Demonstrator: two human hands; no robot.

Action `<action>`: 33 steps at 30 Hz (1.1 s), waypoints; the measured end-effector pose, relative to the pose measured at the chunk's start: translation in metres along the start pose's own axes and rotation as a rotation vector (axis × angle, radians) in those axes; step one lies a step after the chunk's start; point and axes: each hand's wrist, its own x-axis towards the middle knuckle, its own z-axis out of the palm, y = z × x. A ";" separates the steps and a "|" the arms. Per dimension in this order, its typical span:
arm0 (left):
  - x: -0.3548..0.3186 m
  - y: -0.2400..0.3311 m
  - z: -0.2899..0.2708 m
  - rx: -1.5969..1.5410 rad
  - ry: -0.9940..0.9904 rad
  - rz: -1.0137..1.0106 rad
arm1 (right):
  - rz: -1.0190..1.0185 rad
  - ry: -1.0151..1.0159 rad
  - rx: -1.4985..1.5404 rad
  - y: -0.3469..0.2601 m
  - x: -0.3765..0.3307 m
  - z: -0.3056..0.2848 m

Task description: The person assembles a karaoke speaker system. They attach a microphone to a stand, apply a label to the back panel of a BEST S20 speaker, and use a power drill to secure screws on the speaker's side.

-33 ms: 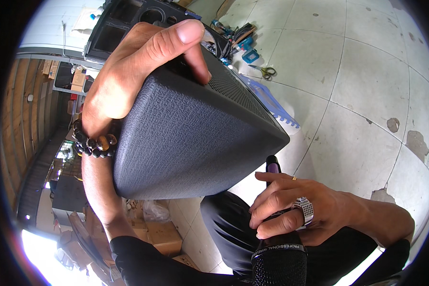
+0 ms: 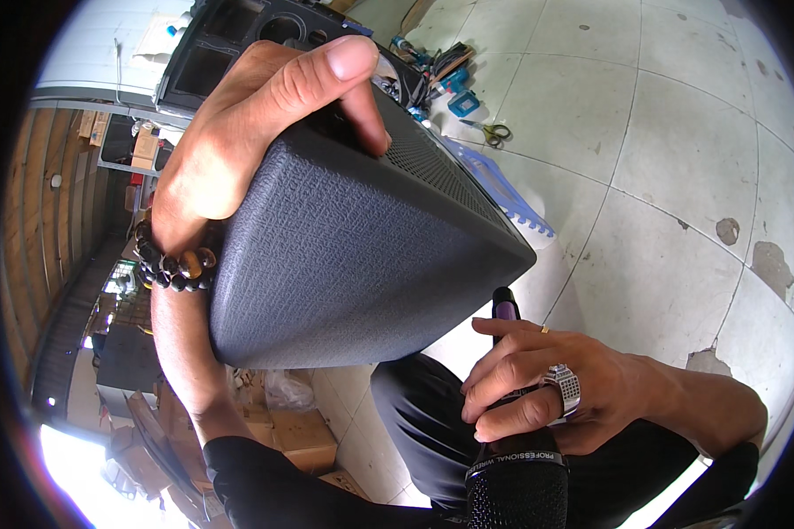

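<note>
A dark speaker cabinet (image 2: 344, 247) with a textured shell and a perforated grille (image 2: 432, 163) on its right side stands tilted in front of me. Over its upper left corner curls my left hand (image 2: 265, 115), a finger on the grille side and the thumb raised; the other fingers are hidden. Beaded bracelets circle that wrist. At the lower right, my right hand (image 2: 547, 388) is wrapped round a black wireless microphone (image 2: 516, 489), mesh head toward me and purple-banded tail pointing away. A large ring sits on one finger. The microphone is apart from the speaker, above my dark-trousered leg.
Beyond the speaker lie a black cabinet shell with round cutouts (image 2: 220, 57), a teal power tool battery (image 2: 463, 103), scissors (image 2: 496, 134) and a blue plastic piece (image 2: 507, 189) on the tiled floor (image 2: 644, 159). Cardboard boxes (image 2: 300, 436) stand at the lower left.
</note>
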 end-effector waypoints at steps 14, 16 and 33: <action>-0.001 0.001 -0.002 -0.013 -0.013 -0.020 | -0.016 0.021 -0.027 0.000 0.001 0.002; -0.002 0.000 -0.002 -0.009 -0.011 -0.021 | -0.020 0.017 -0.037 0.000 0.001 0.003; -0.002 -0.002 -0.007 0.096 0.082 0.276 | -0.020 0.007 -0.014 0.000 0.004 0.003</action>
